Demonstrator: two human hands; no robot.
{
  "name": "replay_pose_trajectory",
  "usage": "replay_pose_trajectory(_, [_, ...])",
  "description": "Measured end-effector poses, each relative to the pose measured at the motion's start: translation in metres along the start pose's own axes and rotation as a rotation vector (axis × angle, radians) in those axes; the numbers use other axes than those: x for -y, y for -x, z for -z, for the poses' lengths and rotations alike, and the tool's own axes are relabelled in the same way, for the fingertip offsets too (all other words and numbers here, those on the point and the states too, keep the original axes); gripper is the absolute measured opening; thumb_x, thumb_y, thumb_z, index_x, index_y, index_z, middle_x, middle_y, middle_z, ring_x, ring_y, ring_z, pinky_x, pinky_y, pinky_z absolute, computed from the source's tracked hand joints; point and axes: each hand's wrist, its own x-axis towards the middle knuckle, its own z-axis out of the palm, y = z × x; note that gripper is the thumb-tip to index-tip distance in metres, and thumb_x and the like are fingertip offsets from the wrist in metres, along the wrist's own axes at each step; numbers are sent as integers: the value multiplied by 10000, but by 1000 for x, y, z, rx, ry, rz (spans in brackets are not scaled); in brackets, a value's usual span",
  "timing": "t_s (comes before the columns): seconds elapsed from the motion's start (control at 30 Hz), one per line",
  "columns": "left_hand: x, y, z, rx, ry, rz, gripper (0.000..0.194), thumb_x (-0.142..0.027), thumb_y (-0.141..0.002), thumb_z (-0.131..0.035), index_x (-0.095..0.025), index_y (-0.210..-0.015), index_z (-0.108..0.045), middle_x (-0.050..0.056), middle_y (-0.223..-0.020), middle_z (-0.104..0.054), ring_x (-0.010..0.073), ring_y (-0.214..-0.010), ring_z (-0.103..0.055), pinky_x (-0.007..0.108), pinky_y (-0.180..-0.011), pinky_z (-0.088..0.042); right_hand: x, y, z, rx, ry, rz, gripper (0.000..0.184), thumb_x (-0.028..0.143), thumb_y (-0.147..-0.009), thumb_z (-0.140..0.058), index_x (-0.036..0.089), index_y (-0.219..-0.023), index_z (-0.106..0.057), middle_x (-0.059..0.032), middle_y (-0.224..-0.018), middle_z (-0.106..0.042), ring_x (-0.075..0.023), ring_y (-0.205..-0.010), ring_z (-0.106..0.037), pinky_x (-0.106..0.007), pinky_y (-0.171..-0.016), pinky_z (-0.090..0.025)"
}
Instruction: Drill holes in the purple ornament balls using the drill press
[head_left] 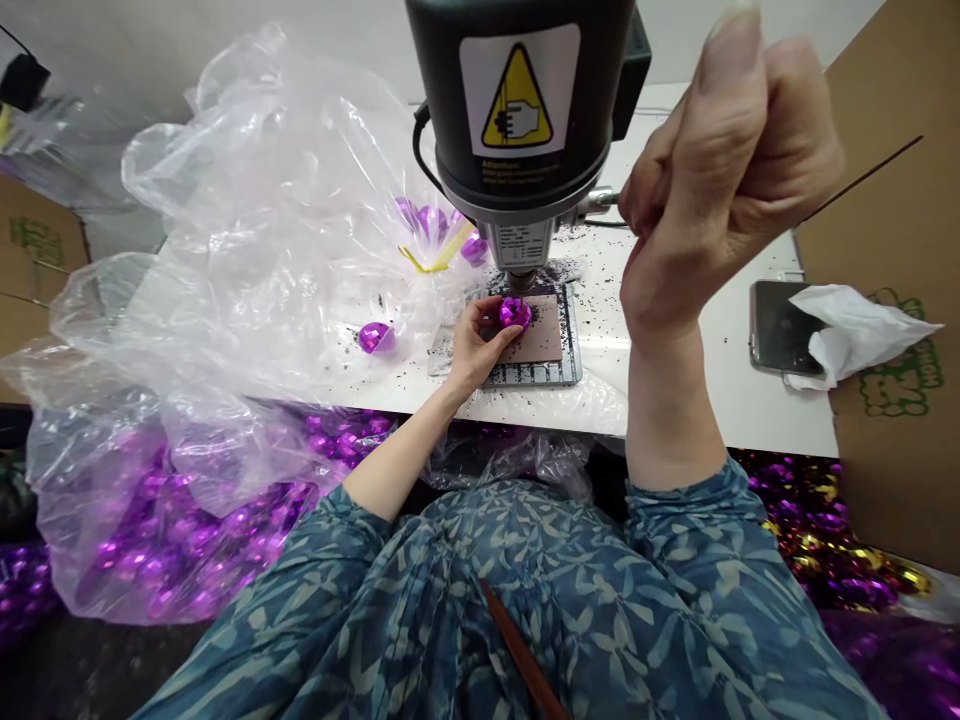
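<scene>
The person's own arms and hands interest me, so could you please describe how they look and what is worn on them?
The left hand and right hand are bare, with no gloves, watch or bracelet visible. The left sleeve and right sleeve are blue with a pale leaf print and end well short of the hands.

faceted ball (514, 313) is being shown in glossy purple, machine housing (555, 180) is being coloured black, white warning label (520, 95) is being marked in yellow and black, white tabletop (604, 340) is being speckled with black, blue garment (540, 560) is being patterned with pale leaves
</scene>
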Motion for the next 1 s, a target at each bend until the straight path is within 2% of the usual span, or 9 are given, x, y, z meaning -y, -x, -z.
replay_pose_trajectory(0.07, [2,-1,0,15,-66,-62,656,-600,-788,-851,-240,-1282,-612,104,-1241,-706,232,-1120,-695,406,-994,-577,-2,1,1,-4,42,10,356,451,-932,-596,199,-684,-558,53,-507,-263,-22,-416,-283,-289,-543,-199])
replay_pose_trajectory(0.2, [3,-1,-1,93,-172,-150,648,-553,-804,-854,-251,-1316,-599,99,-1272,-698,267,-1208,-666,461,-1076,-541,-6,3,5,29,26,23,332,349,-987,-565,184,-701,-531,56,-557,-257,9,-434,-306,-256,-561,-204])
replay_pose_trajectory(0.3, [2,0,-5,150,-114,-168,633,-566,-846,-811,-244,-1331,-561,102,-1279,-697,259,-1197,-683,441,-1061,-556,-4,4,7,36,79,10,345,399,-985,-559,195,-707,-539,57,-559,-257,4,-434,-310,-268,-553,-203])
replay_pose_trajectory(0.4, [3,1,-8,152,-60,-174,642,-578,-855,-797,-242,-1337,-537,105,-1283,-694,254,-1189,-696,431,-1052,-565,-1,9,9,22,151,-14,388,466,-975,-552,196,-696,-549,47,-562,-218,1,-434,-333,-268,-530,-203])
replay_pose_trajectory(0.47, [3,1,-8,149,-57,-175,642,-581,-855,-796,-243,-1334,-534,108,-1284,-692,257,-1191,-697,435,-1050,-568,0,13,11,12,159,-9,439,458,-983,-548,173,-654,-488,46,-561,-199,12,-434,-348,-248,-516,-192])
replay_pose_trajectory(0.57, [3,2,-7,154,-68,-178,632,-575,-861,-793,-239,-1328,-530,115,-1288,-689,260,-1197,-696,439,-1052,-568,-2,20,11,0,93,5,527,396,-992,-558,144,-609,-299,49,-544,-200,30,-429,-335,-214,-506,-186])
replay_pose_trajectory(0.67, [2,2,-6,159,-69,-189,628,-568,-868,-790,-232,-1327,-524,120,-1293,-688,259,-1201,-695,440,-1057,-569,-7,24,11,-34,-6,51,588,360,-985,-583,148,-632,-163,42,-535,-142,28,-405,-240,-207,-467,-157])
replay_pose_trajectory(0.83, [3,2,-6,172,-72,-183,633,-573,-876,-779,-239,-1344,-515,121,-1293,-686,263,-1198,-698,443,-1054,-573,-17,32,18,-55,-47,79,607,355,-959,-612,161,-630,-141,42,-509,-136,10,-396,-171,-223,-428,-165])
replay_pose_trajectory(1.0, [7,2,-5,185,-94,-196,663,-598,-881,-760,-243,-1375,-497,133,-1352,-658,275,-1247,-675,453,-1086,-557,-30,44,27,-93,-9,189,541,298,-947,-583,180,-639,-154,59,-462,-152,-20,-361,-146,-244,-369,-149])
